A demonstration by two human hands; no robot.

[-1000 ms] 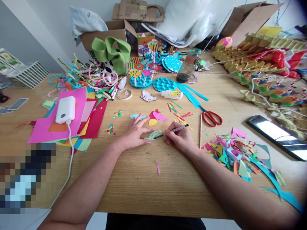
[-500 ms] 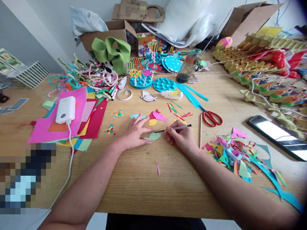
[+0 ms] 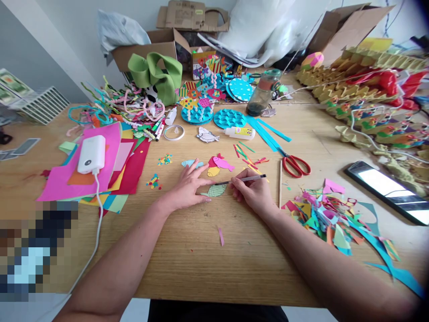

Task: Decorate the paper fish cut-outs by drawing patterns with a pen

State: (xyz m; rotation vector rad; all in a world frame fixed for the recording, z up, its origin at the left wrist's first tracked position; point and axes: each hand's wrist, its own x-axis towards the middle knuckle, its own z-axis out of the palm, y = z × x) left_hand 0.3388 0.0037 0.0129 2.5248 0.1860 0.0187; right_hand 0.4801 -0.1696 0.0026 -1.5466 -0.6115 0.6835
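Note:
A green paper fish (image 3: 217, 191) with dark scale lines lies flat on the wooden table between my hands. My left hand (image 3: 190, 187) rests at its left end, fingers spread, fingertips on or close to the paper. In my right hand (image 3: 250, 191) I grip a slim pen (image 3: 250, 178), its tip pointing left to the fish's upper edge. Just beyond are a pink paper fish (image 3: 224, 164), a yellow paper fish (image 3: 213, 171) and a red one partly covered. A light blue paper fish (image 3: 192, 163) shows partly behind my left fingers.
Red-handled scissors (image 3: 296, 165), a thin stick (image 3: 280, 184), paper scraps (image 3: 335, 219) and a phone (image 3: 389, 192) lie to the right. Coloured paper sheets (image 3: 134, 172) carry a white power bank (image 3: 91, 154) at left. A glue bottle (image 3: 240, 132) and tape roll (image 3: 174, 132) lie farther back.
The pen and my right hand have shifted very slightly, the pen tip still at the green fish's upper edge. My left hand stays in place.

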